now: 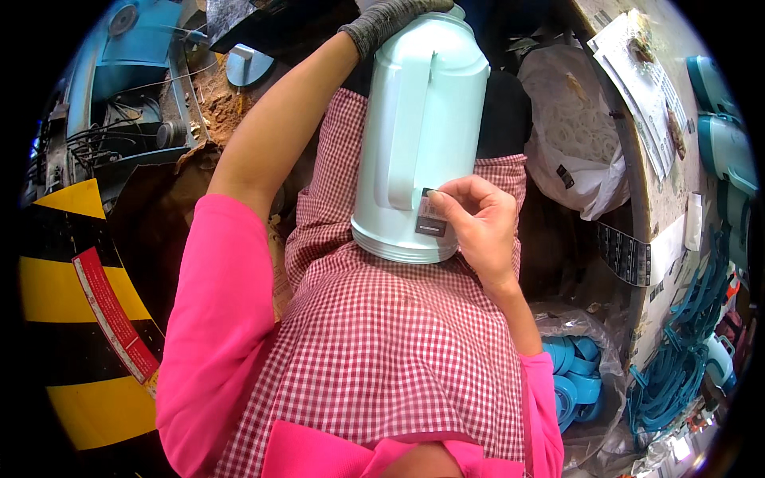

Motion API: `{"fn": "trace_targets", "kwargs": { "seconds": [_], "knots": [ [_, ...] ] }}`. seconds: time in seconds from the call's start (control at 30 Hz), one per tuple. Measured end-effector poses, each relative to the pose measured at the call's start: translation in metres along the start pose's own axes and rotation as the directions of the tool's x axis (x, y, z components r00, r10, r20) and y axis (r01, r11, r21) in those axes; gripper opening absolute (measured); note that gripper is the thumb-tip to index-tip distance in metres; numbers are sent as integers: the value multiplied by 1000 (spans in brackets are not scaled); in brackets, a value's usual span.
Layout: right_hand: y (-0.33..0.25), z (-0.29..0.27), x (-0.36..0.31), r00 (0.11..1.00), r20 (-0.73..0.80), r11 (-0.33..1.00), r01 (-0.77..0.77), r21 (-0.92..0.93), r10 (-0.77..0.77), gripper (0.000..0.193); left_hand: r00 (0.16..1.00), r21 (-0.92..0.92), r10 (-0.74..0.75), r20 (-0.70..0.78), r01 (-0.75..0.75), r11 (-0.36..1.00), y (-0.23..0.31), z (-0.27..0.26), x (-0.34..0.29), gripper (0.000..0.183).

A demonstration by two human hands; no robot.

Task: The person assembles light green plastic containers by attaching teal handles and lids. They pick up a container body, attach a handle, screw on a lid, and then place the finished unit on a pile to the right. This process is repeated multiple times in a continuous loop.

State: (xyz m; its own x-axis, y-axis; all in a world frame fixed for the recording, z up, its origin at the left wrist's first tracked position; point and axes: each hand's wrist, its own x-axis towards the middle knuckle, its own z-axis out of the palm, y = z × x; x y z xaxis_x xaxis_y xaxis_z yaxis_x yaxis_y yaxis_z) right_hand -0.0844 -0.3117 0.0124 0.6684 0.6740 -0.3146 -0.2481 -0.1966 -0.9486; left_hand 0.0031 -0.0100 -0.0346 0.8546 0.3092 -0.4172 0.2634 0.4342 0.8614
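A pale mint-green plastic jug (446, 119) with a long side handle (406, 135) lies across my lap, its threaded round end toward me. My left hand (390, 24), in a dark grey glove, holds it at the far, narrower end; part of those fingers is hidden at the picture's top edge. My bare right hand (486, 227) pinches the upper edge of a small black-and-grey label (431, 213) between thumb and forefinger. The label lies against the jug's wall beside the handle's near end; whether all of it is stuck down I cannot tell.
To the right are a white bag of clear rings (570, 127), a bag of blue plastic parts (578, 374) and a worktable (665, 211) bearing papers (637, 88), blue straps (685, 358) and teal parts (725, 147). Blue machinery (135, 48) and a yellow-black striped surface (80, 295) stand left.
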Motion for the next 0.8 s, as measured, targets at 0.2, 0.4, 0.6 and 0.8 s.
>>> {"fn": "trace_targets", "kwargs": {
  "seconds": [0.2, 0.4, 0.6, 0.8],
  "knots": [
    [0, 7, -6, 987, -40, 938, 136, -320, -156, 14, 998, 117, 35, -45, -29, 993, 3, 2, -5, 32],
    [17, -28, 1, 964, -46, 762, 177, -622, -261, 60, 979, 228, 202, -6, -195, 954, -14, -21, 4, 40],
    [-30, -65, 120, 747, -325, 813, 553, -182, -580, 48, 934, 166, 331, 134, -350, 922, 12, 26, -26, 35],
    [-131, -134, 127, 845, -126, 812, 534, 235, -519, 79, 97, 747, 970, 222, -656, -106, 145, 96, -52, 22]
  ]
}}
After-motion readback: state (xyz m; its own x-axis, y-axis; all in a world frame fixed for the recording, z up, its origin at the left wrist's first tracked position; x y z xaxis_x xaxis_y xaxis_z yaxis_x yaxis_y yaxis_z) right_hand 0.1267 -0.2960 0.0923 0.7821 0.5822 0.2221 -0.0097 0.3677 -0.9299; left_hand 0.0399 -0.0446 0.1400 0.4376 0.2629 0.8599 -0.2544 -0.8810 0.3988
